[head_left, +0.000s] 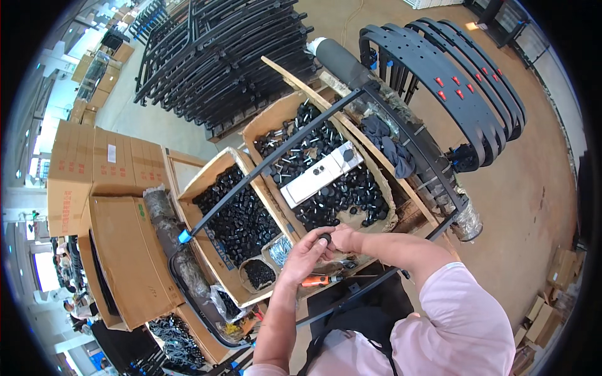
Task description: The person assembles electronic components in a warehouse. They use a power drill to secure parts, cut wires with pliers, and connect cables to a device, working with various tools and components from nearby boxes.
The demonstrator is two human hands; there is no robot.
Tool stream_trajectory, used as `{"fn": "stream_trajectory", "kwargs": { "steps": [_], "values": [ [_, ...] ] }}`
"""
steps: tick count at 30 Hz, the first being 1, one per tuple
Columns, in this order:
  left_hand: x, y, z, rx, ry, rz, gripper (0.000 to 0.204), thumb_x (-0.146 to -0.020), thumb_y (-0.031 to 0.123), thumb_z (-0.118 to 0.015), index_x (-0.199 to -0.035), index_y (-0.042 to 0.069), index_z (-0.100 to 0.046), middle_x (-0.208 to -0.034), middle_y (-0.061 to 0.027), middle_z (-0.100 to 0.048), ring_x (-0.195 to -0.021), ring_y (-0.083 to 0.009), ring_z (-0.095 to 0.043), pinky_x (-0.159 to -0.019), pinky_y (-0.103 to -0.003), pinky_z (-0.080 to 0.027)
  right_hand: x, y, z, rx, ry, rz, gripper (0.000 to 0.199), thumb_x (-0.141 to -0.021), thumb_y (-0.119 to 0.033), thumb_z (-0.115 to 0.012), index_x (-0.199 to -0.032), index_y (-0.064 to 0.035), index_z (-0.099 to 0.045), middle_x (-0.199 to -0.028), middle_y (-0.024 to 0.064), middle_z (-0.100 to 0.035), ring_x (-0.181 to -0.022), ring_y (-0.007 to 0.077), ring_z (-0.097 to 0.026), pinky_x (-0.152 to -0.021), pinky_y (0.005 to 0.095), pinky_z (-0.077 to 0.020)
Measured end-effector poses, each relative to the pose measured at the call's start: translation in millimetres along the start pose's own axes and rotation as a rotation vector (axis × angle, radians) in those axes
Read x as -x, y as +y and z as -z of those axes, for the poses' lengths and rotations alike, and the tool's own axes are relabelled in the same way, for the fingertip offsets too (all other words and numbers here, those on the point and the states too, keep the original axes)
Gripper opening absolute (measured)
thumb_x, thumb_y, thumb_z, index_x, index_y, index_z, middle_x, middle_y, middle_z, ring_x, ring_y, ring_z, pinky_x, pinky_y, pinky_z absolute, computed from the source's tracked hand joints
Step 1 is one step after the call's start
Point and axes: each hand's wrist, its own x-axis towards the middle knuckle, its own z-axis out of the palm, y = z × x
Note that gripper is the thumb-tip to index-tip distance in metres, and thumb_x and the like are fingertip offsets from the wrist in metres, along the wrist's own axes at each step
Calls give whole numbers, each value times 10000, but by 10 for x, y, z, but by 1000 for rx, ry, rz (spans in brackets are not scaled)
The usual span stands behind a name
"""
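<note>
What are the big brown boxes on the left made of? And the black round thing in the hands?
The big brown boxes look like cardboard: dull, tan, with folded edges and seams. The black round thing might be plastic or rubber: it looks dark and smooth, but it's too small to be sure.

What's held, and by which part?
A black knob, by its round head, in the left hand. The right hand is close; its grip is hidden.

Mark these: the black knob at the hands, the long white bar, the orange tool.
Black knob (325, 238): head view, on its round face.
White bar (321, 177): head view, middle of its face.
Orange tool (315, 281): head view, on its orange part.
</note>
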Motion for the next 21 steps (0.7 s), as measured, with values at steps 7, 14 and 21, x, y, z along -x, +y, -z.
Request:
{"fn": "stream_trajectory", "kwargs": {
  "steps": [7, 14, 21],
  "values": [
    [-959, 272, 13, -531, 120, -168, 308, -1128, 245, -536, -1367, 61, -599, -944, -57, -635, -837, -191, -620, -780, -349, -520, 1078, 100, 1074, -437, 149, -222, 334, -951, -206, -653, -1263, -87, -643, -1003, 231, -754, -1000, 436, -730, -874, 534, -560],
    [-2539, 1262, -219, -863, 346, -485, 388, -1075, 383, -636, -1165, 6, -662, -919, -181, -775, -864, -357, -759, -819, -464, -570, 2646, 79, 1473, -779, 634, -350, 403, -1001, -391, -701, -1150, -18, -669, -935, 236, -735, -869, 453, -710, -817, 509, -561],
    [-3626, 1676, -360, -932, 447, -712, 406, -1075, 358, -634, -1374, 91, -700, -1258, -193, -762, -1172, -329, -737, -1019, -411, -552, 3501, -149, 1207, -886, 823, -507, 368, -914, -279, -812, -1184, -36, -758, -1027, 155, -717, -889, 329, -703, -784, 434, -569]
  ]
}}
